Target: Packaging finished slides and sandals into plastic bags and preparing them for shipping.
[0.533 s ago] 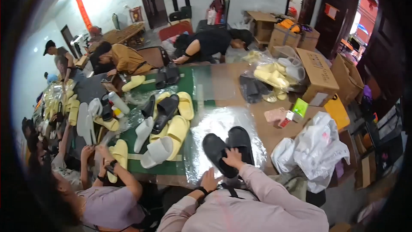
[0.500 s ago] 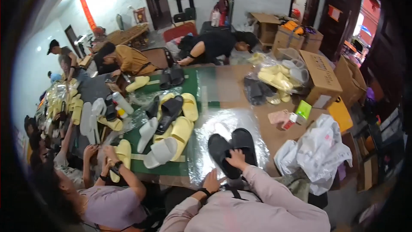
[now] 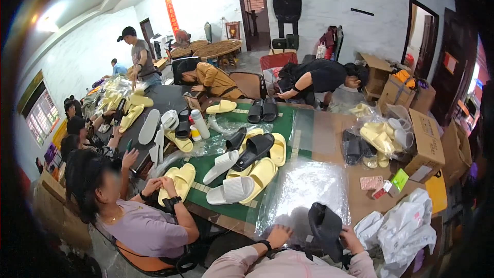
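At the near edge of the worktop (image 3: 329, 123), the person's right hand (image 3: 350, 238) closes its grip around a pair of black slippers (image 3: 325, 226), held stacked and tipped up on edge over a clear plastic sheet (image 3: 303, 188) that looks like a bag. The left hand (image 3: 278, 235) rests flat on that sheet just beside the slippers, fingers spread and holding nothing. To do this well, I judge the left hand should pin or lift the film so its opening stays wide, while the right keeps both soles pressed together and aligned so they move as one. The glossy film wrinkles easily, so a firm, steady hold seems wise. Whether the sheet is an open bag or a flat piece is hard to tell through the glare. The right fingers are mostly hidden behind the slippers, and both forearms are cut off at the lower edge. Further along lie yellow slippers (image 3: 262, 172), white slippers (image 3: 231, 190) and cardboard boxes (image 3: 427, 144), where other people work.
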Motion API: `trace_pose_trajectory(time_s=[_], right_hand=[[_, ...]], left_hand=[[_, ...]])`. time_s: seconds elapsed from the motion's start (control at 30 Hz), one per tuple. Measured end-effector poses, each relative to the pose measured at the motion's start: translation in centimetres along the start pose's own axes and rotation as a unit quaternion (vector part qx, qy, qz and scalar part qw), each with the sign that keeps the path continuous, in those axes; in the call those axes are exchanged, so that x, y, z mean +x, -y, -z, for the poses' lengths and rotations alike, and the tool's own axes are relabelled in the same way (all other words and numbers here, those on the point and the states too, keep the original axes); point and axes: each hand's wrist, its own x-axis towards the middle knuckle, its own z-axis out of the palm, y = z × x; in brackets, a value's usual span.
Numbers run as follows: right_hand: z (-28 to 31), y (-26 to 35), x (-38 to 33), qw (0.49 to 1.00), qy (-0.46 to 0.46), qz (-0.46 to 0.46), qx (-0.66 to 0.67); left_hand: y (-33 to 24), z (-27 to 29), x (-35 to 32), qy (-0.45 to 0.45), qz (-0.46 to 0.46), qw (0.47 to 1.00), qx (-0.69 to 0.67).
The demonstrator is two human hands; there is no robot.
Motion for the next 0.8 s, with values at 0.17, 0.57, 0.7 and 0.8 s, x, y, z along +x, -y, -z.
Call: trace_pose_trajectory(time_s=[0.17,0.57,0.7,0.8], right_hand=[[-2.2,3.0,-2.6,0.977,0.141,-0.098,0.124],[-1.4,-0.5,0.6,0.995,0.079,-0.056,-0.036],[-0.4,-4.0,1.5,0.996,-0.049,0.0,-0.081],[-0.9,-3.6,1.6,0.985,-0.089,0.058,-0.139]], left_hand=[[1.6,1.3,2.8,-0.131,0.147,0.964,-0.178],[0.6,8.1,7.1,-0.217,0.256,0.843,-0.421],[-0.4,6.7,7.9,-0.233,0.201,0.871,-0.383],[-1.4,7.9,7.9,-0.267,0.144,0.913,-0.273]])
